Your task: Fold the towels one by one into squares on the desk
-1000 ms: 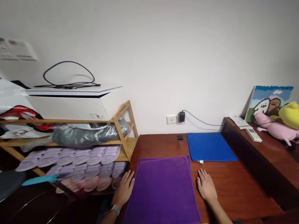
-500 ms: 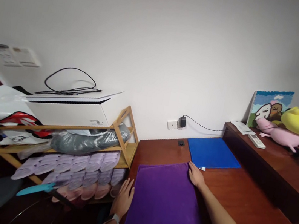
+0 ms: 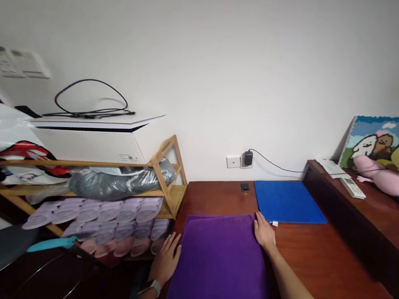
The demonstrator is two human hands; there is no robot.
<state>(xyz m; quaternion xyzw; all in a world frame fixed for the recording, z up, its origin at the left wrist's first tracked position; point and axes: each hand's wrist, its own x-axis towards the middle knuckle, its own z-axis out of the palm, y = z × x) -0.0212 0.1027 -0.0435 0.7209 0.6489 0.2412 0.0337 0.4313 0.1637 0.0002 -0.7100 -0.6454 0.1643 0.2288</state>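
Observation:
A purple towel [image 3: 220, 265] lies flat on the dark red wooden desk [image 3: 322, 262], reaching its front edge. My left hand [image 3: 165, 261] rests at the towel's left edge with fingers stretched out; a watch is on that wrist. My right hand [image 3: 264, 232] lies at the towel's far right corner, fingers flat and pointing to the corner. A blue folded cloth [image 3: 288, 201] lies just behind that hand, towards the wall.
A bamboo rack [image 3: 164, 174] of pale slippers, a grey bundle and a white box stands left of the desk. A raised shelf [image 3: 384, 211] at right holds plush toys, a remote and a picture. A charger is plugged into the wall socket [image 3: 247, 158].
My right hand has moved from the desk beside the towel's right edge up to its far right corner. My left hand stays at the left edge. The view has shifted slightly.

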